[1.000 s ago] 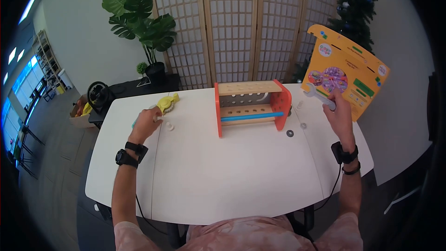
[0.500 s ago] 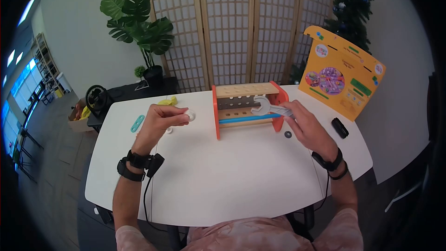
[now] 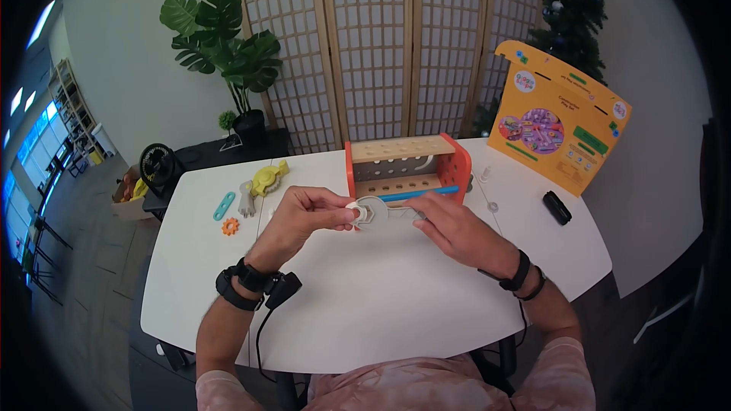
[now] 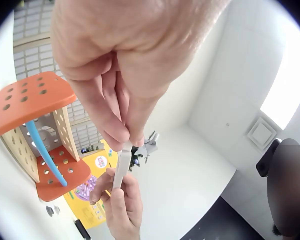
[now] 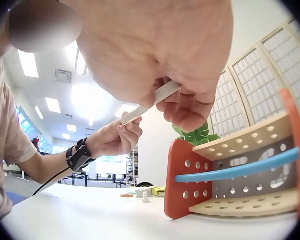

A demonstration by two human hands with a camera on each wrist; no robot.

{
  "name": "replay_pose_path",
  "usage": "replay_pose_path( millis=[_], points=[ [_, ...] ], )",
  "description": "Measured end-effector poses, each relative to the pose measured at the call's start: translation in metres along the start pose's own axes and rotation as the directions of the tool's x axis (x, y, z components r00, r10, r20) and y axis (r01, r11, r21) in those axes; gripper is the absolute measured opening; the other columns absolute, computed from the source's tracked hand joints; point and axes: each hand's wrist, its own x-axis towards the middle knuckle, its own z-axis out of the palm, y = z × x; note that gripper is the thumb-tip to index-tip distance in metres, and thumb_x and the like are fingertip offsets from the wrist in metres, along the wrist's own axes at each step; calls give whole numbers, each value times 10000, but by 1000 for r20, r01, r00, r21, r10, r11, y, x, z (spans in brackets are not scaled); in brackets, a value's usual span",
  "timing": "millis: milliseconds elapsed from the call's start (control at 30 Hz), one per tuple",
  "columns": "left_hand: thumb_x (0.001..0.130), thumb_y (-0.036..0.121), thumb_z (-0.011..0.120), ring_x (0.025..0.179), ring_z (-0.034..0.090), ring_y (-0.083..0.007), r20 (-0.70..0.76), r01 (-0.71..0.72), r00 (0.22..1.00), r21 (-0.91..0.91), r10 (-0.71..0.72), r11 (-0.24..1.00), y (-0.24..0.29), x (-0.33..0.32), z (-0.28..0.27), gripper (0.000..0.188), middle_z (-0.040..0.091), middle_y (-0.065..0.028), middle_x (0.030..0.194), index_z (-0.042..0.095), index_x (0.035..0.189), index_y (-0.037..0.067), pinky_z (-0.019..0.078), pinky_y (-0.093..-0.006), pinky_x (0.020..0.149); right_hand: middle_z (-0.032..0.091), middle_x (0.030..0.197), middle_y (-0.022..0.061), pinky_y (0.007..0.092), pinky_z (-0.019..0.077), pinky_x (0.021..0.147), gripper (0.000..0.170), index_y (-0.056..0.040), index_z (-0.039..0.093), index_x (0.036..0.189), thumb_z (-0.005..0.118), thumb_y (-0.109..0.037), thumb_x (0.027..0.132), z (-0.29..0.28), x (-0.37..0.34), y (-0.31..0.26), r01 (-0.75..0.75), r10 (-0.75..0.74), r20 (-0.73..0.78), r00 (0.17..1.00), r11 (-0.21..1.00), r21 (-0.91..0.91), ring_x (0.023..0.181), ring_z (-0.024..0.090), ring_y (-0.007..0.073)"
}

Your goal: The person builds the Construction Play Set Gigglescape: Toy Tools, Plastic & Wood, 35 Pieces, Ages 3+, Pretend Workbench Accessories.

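My left hand (image 3: 308, 217) pinches a small white piece (image 3: 355, 212), roundish with a hexagonal outline, between thumb and fingertips. With my right hand (image 3: 457, 228) I grip the handle of a light grey toy wrench (image 3: 381, 209), seen edge-on in the right wrist view (image 5: 149, 106). The wrench's jaw end overlaps the white piece in the head view, right at my left fingertips. Both hands are raised in front of a toy workbench (image 3: 397, 148) with red sides, holed wooden shelves and a blue bar (image 3: 426, 193).
On the left lie a teal strip (image 3: 225, 205), an orange gear (image 3: 230, 226), a grey tool (image 3: 247, 199) and a yellow toy (image 3: 268, 179). At the right stand a yellow box (image 3: 560, 118) and a black case (image 3: 557, 208). A white bolt (image 5: 145, 196) stands on the table.
My left hand has lifted the white piece from the left of the table and carried it to the middle. My right hand has brought the wrench leftward from beside the box to meet it.
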Motion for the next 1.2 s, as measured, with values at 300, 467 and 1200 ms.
replay_pose_path(
  millis=[300,467,1200],
  points=[
    [1041,108,791,1010,796,-142,-16,91,995,-211,-96,973,-12,-2,9,210,818,-106,1133,768,1218,-2,651,-228,902,690,1204,238,484,582,945,335,9,611,1394,647,-154,1103,23,-3,-6,-31,31,-12,999,1000,-4,1134,704,429],
    [1070,111,749,1027,801,-163,-22,79,996,-308,-90,948,-1,-3,17,171,815,-110,1138,763,1189,-12,655,-247,945,689,1181,158,381,617,863,342,44,602,1430,610,-120,1129,35,-6,-2,-159,159,18,987,959,234,1033,746,253],
    [999,215,837,707,763,-138,-378,104,925,325,28,940,-30,-9,-68,237,754,-45,892,719,1079,26,597,-254,643,668,1287,114,388,599,1081,443,33,528,1530,451,-279,1224,71,-27,-1,-658,159,644,748,58,750,1171,716,213]
  ],
)
